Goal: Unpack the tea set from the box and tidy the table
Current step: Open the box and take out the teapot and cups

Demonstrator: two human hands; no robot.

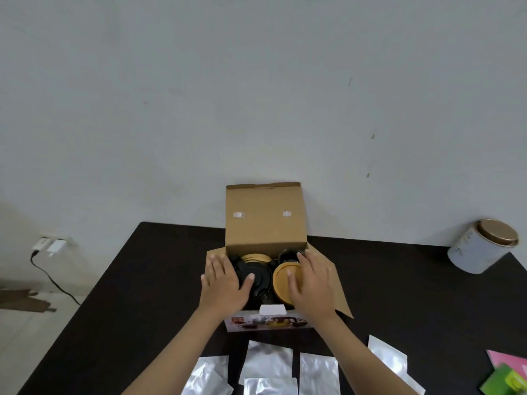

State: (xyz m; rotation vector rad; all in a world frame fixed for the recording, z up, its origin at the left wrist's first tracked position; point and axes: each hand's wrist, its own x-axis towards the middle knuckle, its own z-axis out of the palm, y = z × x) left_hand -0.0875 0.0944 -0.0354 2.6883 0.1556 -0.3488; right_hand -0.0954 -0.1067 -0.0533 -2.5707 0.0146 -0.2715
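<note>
Both hands lay flat in the open box (266, 232) (lid up): left hand (224, 283) on black teaware (256, 277), right hand (312, 283) on a tan lid (281, 283), gripping nothing.

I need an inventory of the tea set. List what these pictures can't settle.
- Head view: how many pieces the box holds; the left hand and right hand cover them.
- Print on the box front: too small.
- Foil packets: cut off by the bottom edge.
- Tin label: blurred.
</note>
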